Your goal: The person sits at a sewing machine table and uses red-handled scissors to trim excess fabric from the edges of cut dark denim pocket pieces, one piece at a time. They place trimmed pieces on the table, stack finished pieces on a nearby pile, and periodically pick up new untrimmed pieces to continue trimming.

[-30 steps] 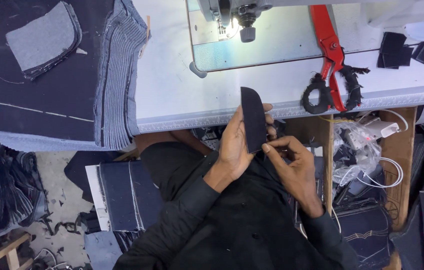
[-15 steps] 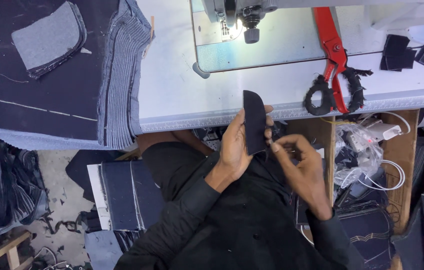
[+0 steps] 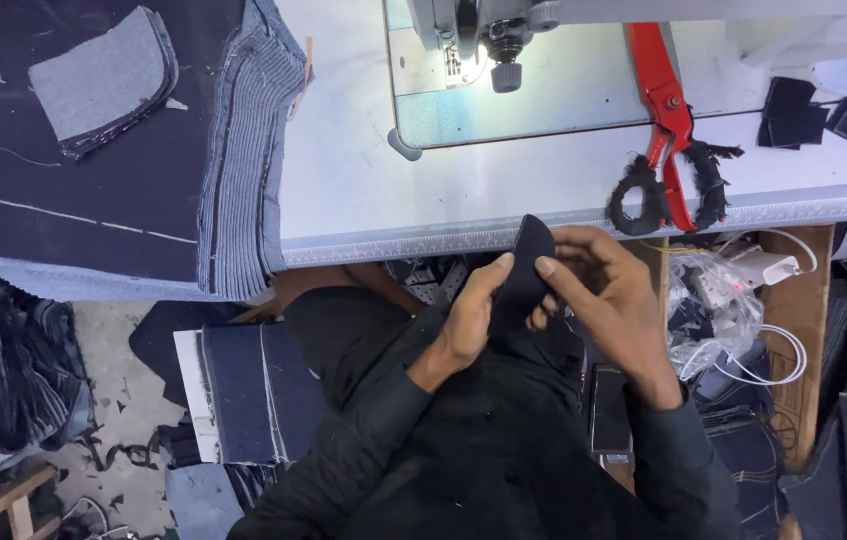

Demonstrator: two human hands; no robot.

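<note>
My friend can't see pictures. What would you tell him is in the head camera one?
Seen from above, a person's left hand and right hand together hold a small dark fabric piece just below the edge of a white sewing table. On the table are a sewing machine, red-handled shears and a stack of denim pieces.

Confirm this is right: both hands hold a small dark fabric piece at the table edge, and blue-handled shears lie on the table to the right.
Not quite: the shears have red handles, not blue, as the head view shows. Both the left hand and right hand do hold the dark fabric piece.
</note>
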